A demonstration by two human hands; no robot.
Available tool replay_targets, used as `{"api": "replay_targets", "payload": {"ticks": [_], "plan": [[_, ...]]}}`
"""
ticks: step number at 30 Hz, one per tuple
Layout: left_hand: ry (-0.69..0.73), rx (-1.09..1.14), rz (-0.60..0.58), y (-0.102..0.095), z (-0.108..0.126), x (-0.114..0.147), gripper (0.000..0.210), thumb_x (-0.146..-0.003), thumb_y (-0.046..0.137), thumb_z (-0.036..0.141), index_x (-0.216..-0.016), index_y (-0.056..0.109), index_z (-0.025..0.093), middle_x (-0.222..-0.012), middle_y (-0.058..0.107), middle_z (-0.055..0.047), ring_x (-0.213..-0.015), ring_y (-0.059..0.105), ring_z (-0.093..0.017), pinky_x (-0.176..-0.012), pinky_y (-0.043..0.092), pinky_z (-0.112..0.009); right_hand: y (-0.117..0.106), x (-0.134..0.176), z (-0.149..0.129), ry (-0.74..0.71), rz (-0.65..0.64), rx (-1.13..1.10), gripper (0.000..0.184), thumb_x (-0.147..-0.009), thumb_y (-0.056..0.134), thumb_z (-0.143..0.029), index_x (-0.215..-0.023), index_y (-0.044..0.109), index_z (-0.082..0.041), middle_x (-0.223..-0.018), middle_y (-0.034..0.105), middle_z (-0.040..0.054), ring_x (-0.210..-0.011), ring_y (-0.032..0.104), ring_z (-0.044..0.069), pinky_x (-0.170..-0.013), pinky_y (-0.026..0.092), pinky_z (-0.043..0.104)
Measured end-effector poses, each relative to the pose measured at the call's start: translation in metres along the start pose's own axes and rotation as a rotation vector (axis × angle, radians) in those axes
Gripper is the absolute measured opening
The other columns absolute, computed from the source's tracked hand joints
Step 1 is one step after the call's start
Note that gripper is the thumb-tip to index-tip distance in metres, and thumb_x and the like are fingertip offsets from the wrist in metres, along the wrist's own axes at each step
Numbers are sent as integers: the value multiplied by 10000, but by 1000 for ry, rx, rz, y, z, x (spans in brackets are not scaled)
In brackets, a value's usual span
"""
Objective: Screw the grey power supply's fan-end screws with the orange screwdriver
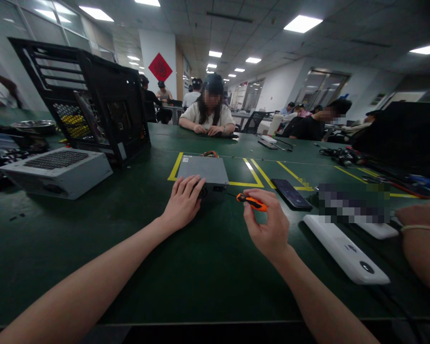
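Note:
A grey computer power supply [204, 168] lies on the green table in front of me, a bundle of coloured wires at its far side. My left hand [184, 203] grips its near edge, fingers over the top and thumb by the near face. Between the thumb and fingers of my right hand [267, 220] is an orange and black screwdriver [255, 202]. Its thin shaft points left, towards the near right corner of the power supply; whether the tip touches is too small to tell.
At the left stand a larger power supply [64, 167], a black computer case [96, 100] and a metal bowl [36, 125]. To the right lie a dark phone [291, 193] and a white power bank [344, 248] with a cable. A neighbour's arm [424, 239] reaches in. Another person [208, 107] sits opposite.

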State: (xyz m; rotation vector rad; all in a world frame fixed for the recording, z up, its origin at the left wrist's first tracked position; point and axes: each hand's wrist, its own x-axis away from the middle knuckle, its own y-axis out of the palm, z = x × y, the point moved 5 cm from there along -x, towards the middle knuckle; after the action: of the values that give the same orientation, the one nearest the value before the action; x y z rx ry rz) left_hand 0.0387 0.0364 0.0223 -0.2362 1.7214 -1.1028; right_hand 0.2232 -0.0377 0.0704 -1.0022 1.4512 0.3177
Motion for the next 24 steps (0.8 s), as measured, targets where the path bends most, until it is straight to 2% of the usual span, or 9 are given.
{"api": "replay_targets", "payload": {"ticks": [7,10,15,24], "plan": [[-16,-7,-10,1,1,1,544,-841,466,191,-1365,321,167,-1381,363,-139,-1307,283,-263,-1104,180,-472,0,-1,1,5,5,-5,397,-775,545,-57,-1121,454,-227,-1017,588,63,-973,588,190,-823,522,375],[8,-33,-16,3,3,1,527,-833,481,173,-1345,370,236,-1404,316,-138,-1326,252,-282,-1093,171,-495,0,-1,2,13,11,0,390,-780,539,-56,-1122,452,-221,-1023,587,66,-981,585,186,-831,518,369],[150,-61,-37,11,18,-4,548,-798,535,141,-1291,430,358,-1453,245,-104,-1353,188,-310,-1066,147,-554,1,0,4,17,10,28,360,-792,538,-72,-1111,460,-220,-1016,590,64,-980,582,182,-840,513,365],[133,-120,-52,17,27,-10,566,-809,541,189,-1331,386,347,-1432,306,-119,-1334,237,-290,-1051,162,-547,-1,-1,3,21,21,28,355,-794,536,-81,-1106,462,-231,-1008,593,58,-968,588,185,-833,514,374]]}}
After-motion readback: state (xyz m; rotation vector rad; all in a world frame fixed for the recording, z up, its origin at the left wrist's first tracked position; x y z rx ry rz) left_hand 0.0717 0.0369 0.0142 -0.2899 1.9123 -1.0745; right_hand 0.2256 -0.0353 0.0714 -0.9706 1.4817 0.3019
